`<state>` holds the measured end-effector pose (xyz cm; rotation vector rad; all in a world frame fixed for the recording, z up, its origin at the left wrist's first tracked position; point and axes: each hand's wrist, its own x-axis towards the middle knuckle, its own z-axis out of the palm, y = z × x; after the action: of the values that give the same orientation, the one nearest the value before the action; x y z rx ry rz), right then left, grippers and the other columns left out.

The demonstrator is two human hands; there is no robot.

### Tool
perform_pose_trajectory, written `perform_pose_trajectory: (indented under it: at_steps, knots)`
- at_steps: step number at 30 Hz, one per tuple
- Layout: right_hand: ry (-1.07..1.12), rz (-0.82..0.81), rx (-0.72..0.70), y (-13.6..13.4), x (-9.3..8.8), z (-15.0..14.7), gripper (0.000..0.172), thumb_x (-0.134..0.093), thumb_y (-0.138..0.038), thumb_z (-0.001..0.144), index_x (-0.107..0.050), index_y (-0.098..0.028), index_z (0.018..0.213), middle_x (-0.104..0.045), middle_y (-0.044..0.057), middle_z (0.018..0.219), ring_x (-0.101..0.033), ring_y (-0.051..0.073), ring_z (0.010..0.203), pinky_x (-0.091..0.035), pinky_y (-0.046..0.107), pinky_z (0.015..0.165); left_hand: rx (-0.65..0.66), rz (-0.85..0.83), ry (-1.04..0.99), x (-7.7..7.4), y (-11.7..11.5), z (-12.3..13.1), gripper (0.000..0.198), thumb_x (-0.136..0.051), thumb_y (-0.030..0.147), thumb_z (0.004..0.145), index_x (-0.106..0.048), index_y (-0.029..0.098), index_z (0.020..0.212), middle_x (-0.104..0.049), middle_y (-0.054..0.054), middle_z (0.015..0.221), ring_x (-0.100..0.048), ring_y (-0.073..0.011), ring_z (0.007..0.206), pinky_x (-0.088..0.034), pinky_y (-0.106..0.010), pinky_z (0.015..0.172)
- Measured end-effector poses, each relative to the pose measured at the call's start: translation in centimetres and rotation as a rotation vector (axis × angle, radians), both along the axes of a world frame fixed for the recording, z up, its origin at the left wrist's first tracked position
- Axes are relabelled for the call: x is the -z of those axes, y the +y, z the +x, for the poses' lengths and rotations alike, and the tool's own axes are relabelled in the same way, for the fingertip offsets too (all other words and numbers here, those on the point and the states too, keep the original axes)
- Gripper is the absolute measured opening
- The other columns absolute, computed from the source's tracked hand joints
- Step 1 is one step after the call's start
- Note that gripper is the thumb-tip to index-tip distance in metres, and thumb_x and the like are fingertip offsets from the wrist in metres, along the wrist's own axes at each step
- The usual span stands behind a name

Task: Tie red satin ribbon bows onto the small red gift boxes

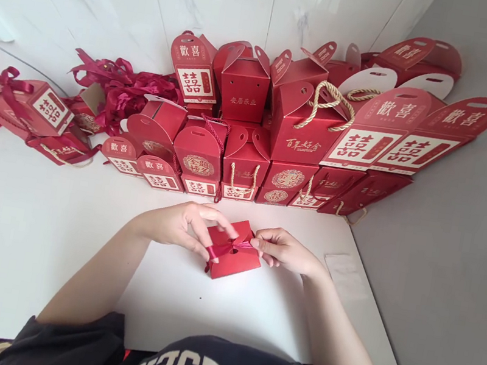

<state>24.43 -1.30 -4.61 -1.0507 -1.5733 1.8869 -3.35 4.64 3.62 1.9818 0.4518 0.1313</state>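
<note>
A small red gift box [235, 261] stands on the white table [30, 247] right in front of me. A dark red ribbon [227, 249] crosses its top. My left hand [181, 226] rests against the box's left side, fingers pinched on one end of the ribbon. My right hand [281, 249] is at the box's right side, fingers closed on the other end of the ribbon. Both hands touch the box.
Several finished red gift boxes [299, 123] with rope handles are stacked against the white wall. A heap of red ribbons [120, 86] lies at the back left, with ribboned boxes [24, 104] beside it. A slip of white paper [347, 273] lies right. The table edge runs along the right.
</note>
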Motion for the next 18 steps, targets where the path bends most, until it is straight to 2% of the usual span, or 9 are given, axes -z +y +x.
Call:
perform_pose_trajectory:
  at_steps: [2, 4, 7, 10, 13, 16, 18]
  knots:
    - [-0.004, 0.002, 0.000, 0.0, 0.0, 0.0, 0.042, -0.059, -0.055, 0.088, -0.056, -0.016, 0.070, -0.048, -0.006, 0.051, -0.038, 0.007, 0.045, -0.031, 0.021, 0.046, -0.016, -0.012, -0.078, 0.8, -0.3, 0.9, 0.012, -0.072, 0.036, 0.082, -0.081, 0.030, 0.086, -0.067, -0.007, 0.127, -0.052, -0.0291, 0.127, -0.029, -0.047, 0.115]
    - [-0.004, 0.005, 0.000, 0.1, -0.1, 0.1, 0.043, -0.060, -0.055, 0.088, -0.056, -0.017, 0.069, -0.048, -0.006, 0.050, -0.038, 0.007, 0.044, -0.032, 0.021, 0.046, -0.050, -0.047, -0.123, 1.8, -0.5, 1.8, 0.015, -0.070, 0.039, 0.083, -0.081, 0.029, 0.085, -0.074, -0.008, 0.113, -0.056, -0.0293, 0.123, -0.020, -0.051, 0.118]
    - [0.007, 0.006, -0.010, 0.2, -0.1, 0.3, 0.043, -0.059, -0.055, 0.088, -0.057, -0.016, 0.071, -0.048, -0.006, 0.050, -0.038, 0.007, 0.044, -0.031, 0.021, 0.045, -0.149, 0.007, -0.131, 3.0, -0.6, 2.6, 0.017, -0.071, 0.040, 0.082, -0.081, 0.026, 0.082, -0.078, -0.008, 0.087, -0.066, -0.0243, 0.097, -0.020, -0.048, 0.119]
    - [0.008, 0.012, -0.011, 0.3, -0.1, 0.4, 0.042, -0.059, -0.055, 0.089, -0.060, -0.016, 0.074, -0.048, -0.006, 0.052, -0.038, 0.007, 0.045, -0.032, 0.021, 0.046, -0.253, 0.167, -0.071, 3.6, -0.4, 2.9, 0.018, -0.070, 0.040, 0.082, -0.080, 0.026, 0.075, -0.076, -0.003, 0.075, -0.065, -0.0184, 0.084, -0.012, -0.045, 0.121]
    - [0.012, 0.040, 0.019, 0.3, -0.2, 0.5, 0.042, -0.057, -0.054, 0.090, -0.061, -0.015, 0.075, -0.051, -0.004, 0.057, -0.043, 0.008, 0.050, -0.035, 0.022, 0.050, -0.319, 0.217, -0.019, 3.9, -0.1, 3.0, 0.022, -0.069, 0.041, 0.083, -0.078, 0.025, 0.070, -0.073, 0.000, 0.074, -0.065, -0.0164, 0.083, -0.010, -0.044, 0.122]
    - [0.044, 0.123, 0.059, 0.3, -0.5, 0.7, 0.038, -0.054, -0.050, 0.093, -0.060, -0.015, 0.080, -0.058, 0.000, 0.074, -0.052, 0.011, 0.066, -0.043, 0.025, 0.065, -0.339, 0.198, 0.010, 4.1, 0.0, 2.9, 0.019, -0.070, 0.042, 0.082, -0.079, 0.026, 0.075, -0.073, 0.000, 0.079, -0.064, -0.0153, 0.081, -0.015, -0.043, 0.121]
    - [0.054, 0.162, 0.067, 0.2, -0.9, 1.0, 0.033, -0.054, -0.047, 0.095, -0.059, -0.016, 0.083, -0.059, 0.001, 0.079, -0.053, 0.012, 0.073, -0.043, 0.027, 0.072, -0.346, 0.191, 0.012, 4.2, 0.1, 2.8, 0.016, -0.072, 0.042, 0.080, -0.080, 0.027, 0.079, -0.073, 0.000, 0.083, -0.063, -0.0153, 0.081, -0.016, -0.043, 0.120]
